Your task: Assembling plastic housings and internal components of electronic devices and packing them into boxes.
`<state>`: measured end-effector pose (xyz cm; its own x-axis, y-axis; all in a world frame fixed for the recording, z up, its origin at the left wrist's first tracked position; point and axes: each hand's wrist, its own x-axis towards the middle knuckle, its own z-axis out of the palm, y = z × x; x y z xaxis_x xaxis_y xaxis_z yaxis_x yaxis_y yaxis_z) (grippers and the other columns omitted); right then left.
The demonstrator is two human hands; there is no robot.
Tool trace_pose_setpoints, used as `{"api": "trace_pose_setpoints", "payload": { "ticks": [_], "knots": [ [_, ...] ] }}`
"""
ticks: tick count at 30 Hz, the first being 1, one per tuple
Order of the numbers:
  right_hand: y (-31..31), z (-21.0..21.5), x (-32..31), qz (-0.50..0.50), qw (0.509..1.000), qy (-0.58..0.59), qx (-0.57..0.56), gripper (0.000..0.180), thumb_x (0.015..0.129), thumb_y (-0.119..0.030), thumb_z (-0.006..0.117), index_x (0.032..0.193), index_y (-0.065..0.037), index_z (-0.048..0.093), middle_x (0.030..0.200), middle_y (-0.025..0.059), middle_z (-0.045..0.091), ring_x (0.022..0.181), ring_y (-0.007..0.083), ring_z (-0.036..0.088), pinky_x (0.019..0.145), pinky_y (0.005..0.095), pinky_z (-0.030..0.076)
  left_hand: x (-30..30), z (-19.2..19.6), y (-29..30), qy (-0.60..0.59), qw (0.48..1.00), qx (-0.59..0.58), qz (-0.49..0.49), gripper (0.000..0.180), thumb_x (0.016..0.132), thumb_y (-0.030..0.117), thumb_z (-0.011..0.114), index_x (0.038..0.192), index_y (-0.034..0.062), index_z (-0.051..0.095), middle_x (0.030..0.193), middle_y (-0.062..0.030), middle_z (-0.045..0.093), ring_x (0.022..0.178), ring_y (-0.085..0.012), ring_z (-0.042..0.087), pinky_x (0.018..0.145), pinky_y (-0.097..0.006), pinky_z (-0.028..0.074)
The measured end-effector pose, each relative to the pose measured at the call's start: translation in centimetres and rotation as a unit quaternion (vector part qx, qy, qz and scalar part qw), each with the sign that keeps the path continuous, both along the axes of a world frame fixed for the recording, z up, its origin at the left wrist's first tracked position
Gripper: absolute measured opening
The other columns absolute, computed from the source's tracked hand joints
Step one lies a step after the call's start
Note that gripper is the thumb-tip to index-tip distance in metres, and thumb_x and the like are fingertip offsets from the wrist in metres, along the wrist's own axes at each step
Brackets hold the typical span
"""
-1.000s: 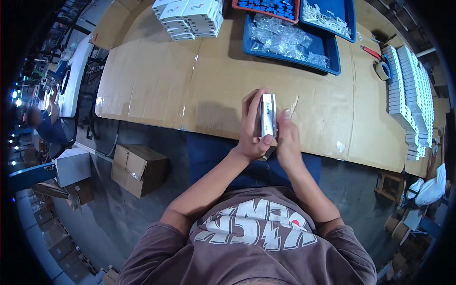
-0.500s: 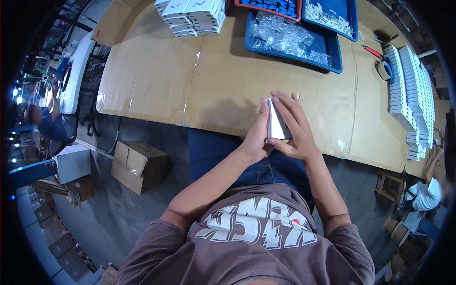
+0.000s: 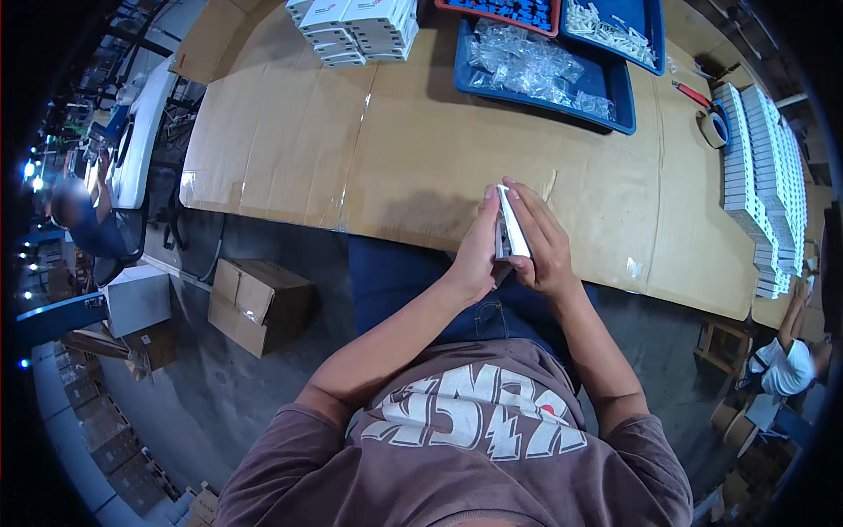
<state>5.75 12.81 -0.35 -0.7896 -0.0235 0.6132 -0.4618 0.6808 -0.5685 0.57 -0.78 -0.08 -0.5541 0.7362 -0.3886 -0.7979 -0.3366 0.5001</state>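
Note:
Between my palms, over the table's near edge, stands a slim white plastic case (image 3: 512,226) turned on its side. My left hand (image 3: 479,248) presses along its left side with the fingers pointing away from me. From the right, my right hand (image 3: 546,246) lies along the other side, its thumb at the near end. The narrow upper side faces up, with a grey gap along its left. Most of the case is hidden by my hands, so its exact kind cannot be made out.
The table is covered in cardboard (image 3: 290,149). At the back are a blue tray of clear plastic pieces (image 3: 527,66), a red tray of blue parts (image 3: 518,12), and a blue tray of white parts (image 3: 606,35). White cases (image 3: 369,31) are stacked back left; taller stacks (image 3: 764,176) stand right, near tape (image 3: 714,130).
The case has tilted between my hands: its bright white side now faces up toward the right, and a grey gap shows on the left. My right fingers have drawn closer together.

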Motion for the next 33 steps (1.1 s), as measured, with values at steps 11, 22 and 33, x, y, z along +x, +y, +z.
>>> {"api": "trace_pose_setpoints", "payload": {
  "ticks": [11,22,33],
  "knots": [
    [-0.1,-0.6,0.0,0.025,0.997,-0.067,-0.041,0.071,0.106,-0.051,0.042,0.147,0.006,0.047,0.149,0.0297,0.049,0.140,0.0443,0.048,0.118,0.0524,0.034,-0.3,-0.4,0.0,-0.007,0.999,-0.037,-0.003,0.058,0.106,0.063,0.038,0.139,0.0184,0.053,0.118,-0.0011,0.065,0.107,-0.0138,0.065,0.090,-0.034,0.055],
    [-0.9,1.0,0.2,-0.111,0.748,-0.361,-0.546,0.068,0.107,-0.054,0.044,0.146,0.002,0.050,0.135,0.0208,0.060,0.111,0.0227,0.065,0.089,0.0367,0.056,-1.0,-0.4,-0.5,0.398,0.904,-0.119,0.100,0.073,0.106,0.039,0.044,0.162,-0.0012,0.019,0.143,-0.0133,0.047,0.126,-0.0196,0.051,0.110,-0.034,0.039],
    [-5.6,2.5,-0.5,-0.098,0.698,-0.303,-0.641,0.056,0.106,-0.042,0.057,0.141,0.001,0.052,0.117,0.0078,0.063,0.104,0.0130,0.060,0.088,0.0270,0.050,-2.4,-2.7,-0.5,0.627,0.747,-0.179,0.130,0.093,0.093,0.066,0.052,0.149,-0.0069,0.036,0.137,-0.0283,0.044,0.124,-0.0408,0.048,0.107,-0.048,0.039]
  ]
}}
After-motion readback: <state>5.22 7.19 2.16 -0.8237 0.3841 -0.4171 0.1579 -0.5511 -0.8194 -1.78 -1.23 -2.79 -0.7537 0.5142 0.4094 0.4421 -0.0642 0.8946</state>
